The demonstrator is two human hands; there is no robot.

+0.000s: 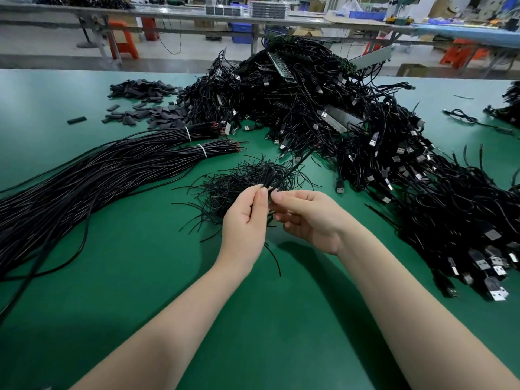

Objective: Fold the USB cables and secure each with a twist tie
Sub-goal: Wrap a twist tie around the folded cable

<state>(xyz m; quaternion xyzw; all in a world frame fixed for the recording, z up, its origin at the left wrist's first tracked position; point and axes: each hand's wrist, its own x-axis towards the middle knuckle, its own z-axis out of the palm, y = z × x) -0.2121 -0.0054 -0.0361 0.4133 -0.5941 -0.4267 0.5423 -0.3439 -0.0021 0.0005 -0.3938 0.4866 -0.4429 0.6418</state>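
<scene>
Folding a cable over the tie pile

Left hand (246, 218) has its grip pinched on a folded cable (272, 178); right hand (305, 220) pinches beside it, seemingly on a twist tie. Ties (225, 190) lie loose just beyond, at 12 o'clock. Most work looks left: a large cable heap (365, 136) at 1 o'clock, strapped wire bundles (98, 170) at 10 on the counter (140, 277). No bins nearby.
</scene>
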